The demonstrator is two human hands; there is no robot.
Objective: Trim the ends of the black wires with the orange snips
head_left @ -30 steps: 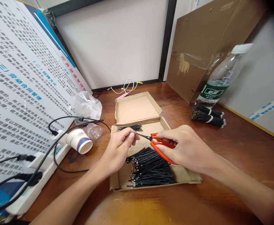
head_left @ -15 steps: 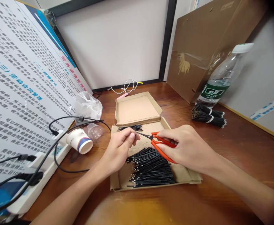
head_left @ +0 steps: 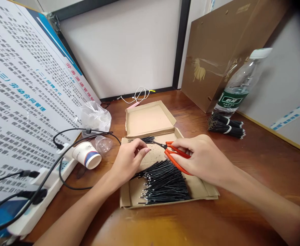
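My right hand is closed around orange-handled scissors. Their dark blades point left, above the open cardboard box. My left hand pinches a thin black wire between thumb and forefinger; just a short dark tip pokes out past the thumb, and the palm hides the rest. The blades lie close to the left fingertips, a little apart from that tip. Below both hands, a heap of short black wires with bare silvery ends fills the near part of the box. A smaller group of wires lies behind my left hand.
The cardboard box has its lid folded back. Right of it are tied wire bundles, a water bottle and a large brown box. On the left stand a paper cup, a plastic bag and a power strip with cables.
The scissors have come away from the left fingertips, with the blades now slightly higher. My left hand has shifted a little to the left, its thumb lower. The whole view has moved slightly.
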